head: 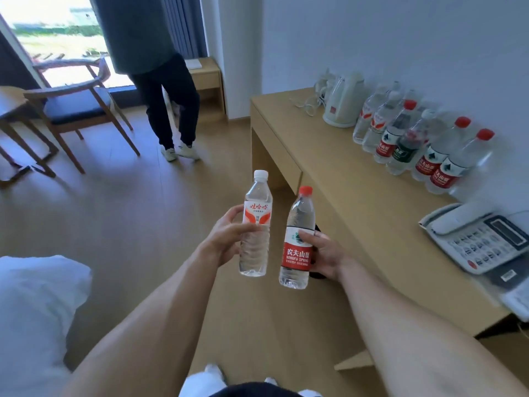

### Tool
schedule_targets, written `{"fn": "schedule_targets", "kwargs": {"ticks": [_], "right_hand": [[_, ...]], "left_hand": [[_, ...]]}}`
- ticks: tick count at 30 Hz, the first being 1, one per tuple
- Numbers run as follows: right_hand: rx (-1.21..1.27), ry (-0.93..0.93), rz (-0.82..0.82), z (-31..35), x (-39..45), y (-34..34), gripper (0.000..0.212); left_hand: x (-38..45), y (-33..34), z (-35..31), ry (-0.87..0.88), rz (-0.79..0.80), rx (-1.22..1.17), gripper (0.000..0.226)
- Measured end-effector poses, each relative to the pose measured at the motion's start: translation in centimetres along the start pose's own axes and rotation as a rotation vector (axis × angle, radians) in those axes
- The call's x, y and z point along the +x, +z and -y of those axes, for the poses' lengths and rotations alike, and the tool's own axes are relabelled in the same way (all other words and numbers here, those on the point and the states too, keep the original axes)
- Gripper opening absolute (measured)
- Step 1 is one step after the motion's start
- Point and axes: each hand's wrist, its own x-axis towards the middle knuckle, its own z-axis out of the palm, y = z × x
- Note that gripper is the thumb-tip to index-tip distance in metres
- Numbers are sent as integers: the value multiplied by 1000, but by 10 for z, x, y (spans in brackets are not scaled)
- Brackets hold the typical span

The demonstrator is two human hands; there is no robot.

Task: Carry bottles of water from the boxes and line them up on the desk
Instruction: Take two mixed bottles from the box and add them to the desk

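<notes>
My left hand [226, 236] grips a white-capped water bottle [255, 247] with an orange-and-white label, held upright over the floor. My right hand [323, 253] grips a red-capped water bottle [296, 245] with a red label, also upright, just right of the first. Both bottles hang in front of the light wooden desk [343, 196], short of its edge. Several water bottles [415, 141] stand in a row along the wall at the back of the desk, some white-capped, some red-capped. No boxes are in view.
A white kettle [342, 101] stands at the desk's far end, a telephone [481, 239] at its near end. A person [160, 81] stands by the window beside a wooden chair [77, 110]. White bedding [34, 310] lies at lower left.
</notes>
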Motion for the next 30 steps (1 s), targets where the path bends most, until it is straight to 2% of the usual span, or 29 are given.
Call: {"fn": "schedule_targets", "kwargs": {"ticks": [9,18,21,26,30], "right_hand": [[88,-121,-229,65,48,-36,70],[280,-286,-532,116,78,-44,71],[329,-356,-612,122,74,-47,69],[384,-416,-758,126,62,-65,63],[372,-438,-827,127,56,-89,47]], "left_hand": [[134,32,-55,-8,261,83,76],[262,78,-117,-139,597,244,75],[285,105,-122,-140,682,311,69],[312,155,-112,-164,814,398,73],[326,187,-104,-158,890,454,70]]}}
